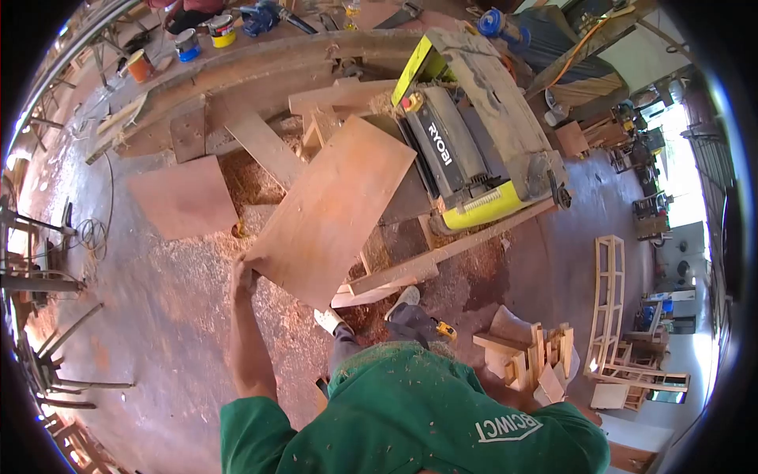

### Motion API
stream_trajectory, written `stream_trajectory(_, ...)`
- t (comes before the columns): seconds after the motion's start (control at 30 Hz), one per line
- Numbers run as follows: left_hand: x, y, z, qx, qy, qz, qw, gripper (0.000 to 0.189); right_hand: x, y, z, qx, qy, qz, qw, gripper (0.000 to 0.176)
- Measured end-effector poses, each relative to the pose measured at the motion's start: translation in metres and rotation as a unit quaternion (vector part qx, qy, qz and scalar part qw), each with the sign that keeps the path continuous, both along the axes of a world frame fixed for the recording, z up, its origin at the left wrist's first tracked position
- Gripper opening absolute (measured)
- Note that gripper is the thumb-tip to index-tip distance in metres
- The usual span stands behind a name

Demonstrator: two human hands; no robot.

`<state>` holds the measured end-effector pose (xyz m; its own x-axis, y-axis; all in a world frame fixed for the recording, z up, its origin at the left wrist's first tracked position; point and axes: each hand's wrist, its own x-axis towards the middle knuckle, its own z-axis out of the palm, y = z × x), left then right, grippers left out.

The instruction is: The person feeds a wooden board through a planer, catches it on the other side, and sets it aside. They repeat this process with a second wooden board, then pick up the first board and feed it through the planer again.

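Note:
A wide wooden board (335, 209) is tilted in front of me, its lower left corner held by my left hand (245, 276), fingers wrapped at the edge. The board's upper right corner lies close to a black and lime-green RYOBI planer (450, 146). My right hand is not visible; the right arm goes down beside the green shirt, near a pile of wood offcuts (529, 355). Another flat reddish board (185, 197) lies to the left of the held one.
A long wooden beam (454, 251) runs under the planer. Wood shavings (245, 170) cover the floor around my feet. Paint cans (187, 46) stand at the top left, a wooden frame (606, 300) at the right. A yellow tape measure (446, 330) is near my right foot.

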<state>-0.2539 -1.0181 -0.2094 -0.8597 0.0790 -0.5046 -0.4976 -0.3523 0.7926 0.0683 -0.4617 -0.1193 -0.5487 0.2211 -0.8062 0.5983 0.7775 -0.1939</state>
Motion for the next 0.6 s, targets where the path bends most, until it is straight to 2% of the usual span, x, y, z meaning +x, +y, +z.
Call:
stream_trajectory(0.07,0.011,0.026,0.005,0.104,0.007,0.175,0.979,0.033,0.031,-0.006,0.013,0.112,-0.073,0.161,0.978,0.033)
stream_trajectory(0.1,0.016,0.033,-0.003,0.153,0.015,0.2,0.968,0.044,0.031,-0.004,0.014,0.136,-0.074,0.198,0.968,0.033)
stream_trajectory(0.13,0.02,0.05,0.015,0.144,0.025,0.208,0.967,0.051,0.034,-0.006,0.021,0.154,-0.076,0.223,0.96,0.033)
stream_trajectory(0.23,0.026,0.058,-0.003,0.112,0.066,0.203,0.97,0.052,0.027,-0.011,0.029,0.179,-0.069,0.267,0.944,0.033)
stream_trajectory(0.3,0.026,0.057,-0.003,0.193,0.072,0.201,0.958,0.052,0.021,-0.017,0.03,0.197,-0.059,0.3,0.931,0.033)
stream_trajectory(0.4,0.027,0.055,0.008,0.181,0.061,0.192,0.963,0.053,0.009,-0.029,0.04,0.236,-0.045,0.362,0.901,0.033)
stream_trajectory(0.43,0.027,0.047,-0.001,0.169,0.041,0.168,0.97,0.053,0.006,-0.036,0.043,0.251,-0.041,0.387,0.886,0.032)
stream_trajectory(0.53,0.031,0.032,0.016,0.141,0.03,0.138,0.98,0.052,-0.019,-0.059,0.06,0.297,-0.021,0.466,0.833,0.032)
stream_trajectory(0.6,0.031,0.01,0.007,0.139,0.031,0.127,0.982,0.049,-0.04,-0.078,0.08,0.337,-0.009,0.531,0.777,0.032)
